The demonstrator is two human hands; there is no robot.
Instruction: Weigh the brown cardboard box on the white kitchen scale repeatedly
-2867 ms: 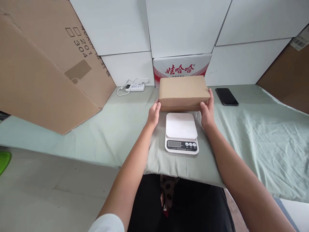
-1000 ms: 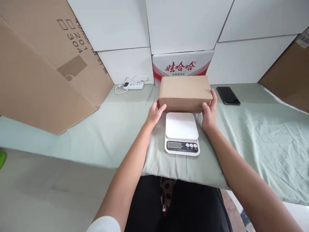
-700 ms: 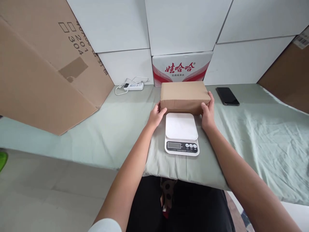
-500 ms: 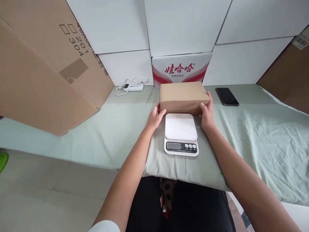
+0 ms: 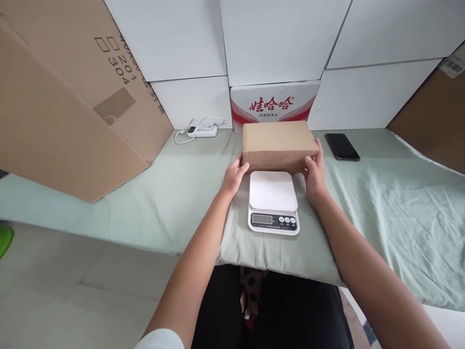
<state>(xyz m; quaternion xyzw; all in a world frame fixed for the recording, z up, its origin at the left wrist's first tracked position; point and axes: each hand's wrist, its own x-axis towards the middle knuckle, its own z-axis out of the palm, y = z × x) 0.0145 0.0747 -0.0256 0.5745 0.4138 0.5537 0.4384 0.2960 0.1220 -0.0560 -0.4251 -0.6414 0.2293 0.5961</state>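
The left hand (image 5: 235, 173) presses its fingers against the left end of the brown cardboard box (image 5: 279, 144), thumb hooked on the near corner. The right hand (image 5: 314, 170) cups the opposite end, fingers wrapped up its side. The box sits between the two hands, probably resting on the green cloth (image 5: 381, 203), though its underside is hidden. Just nearer than both hands, between the wrists, a white kitchen scale (image 5: 273, 200) lies flat with its platform bare. Beyond the right hand lies a black phone (image 5: 342, 146); beyond the left, a white power strip (image 5: 202, 130).
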